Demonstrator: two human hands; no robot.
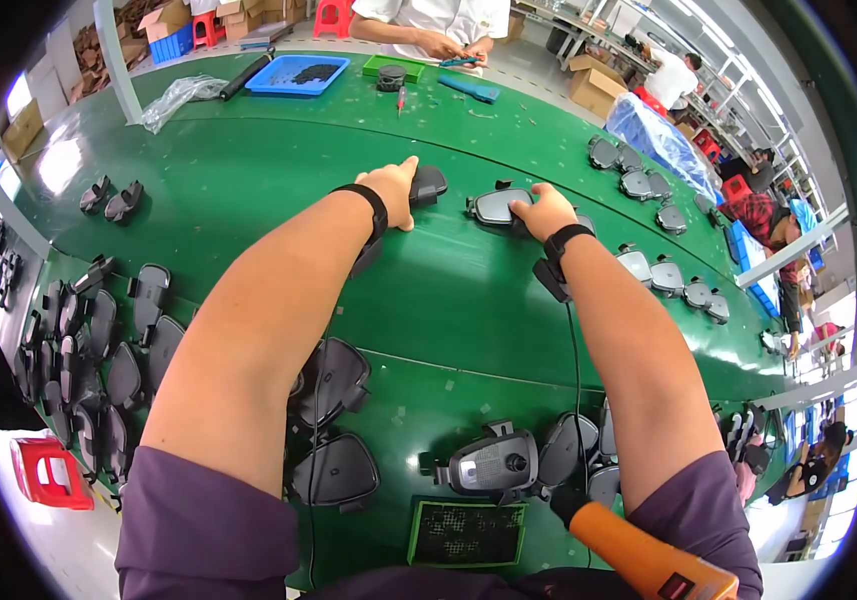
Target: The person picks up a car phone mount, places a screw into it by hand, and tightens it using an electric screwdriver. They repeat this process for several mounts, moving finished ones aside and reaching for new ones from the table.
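Observation:
My left hand (389, 196), reaching far over the green table, is closed around a dark grey rounded device (428, 187) that looks like a phone holder. Part of it is hidden behind my fingers. To the right, my right hand (546, 213) grips a similar phone holder (500, 206) with a lighter grey face and small clamp arms. The thumb presses on its face; the other fingers are mostly hidden. Nearer me lies another phone holder (493, 462) with a round black knob, beside several dark grey ones (336, 470).
Many phone holders crowd the left side (123, 375), with more in rows at right (666, 277). A green-rimmed tray (411, 535) and an orange tool (638, 550) are close to me. Cables run past both arms. Across the table (248, 150), a person works near a blue tray (260, 80).

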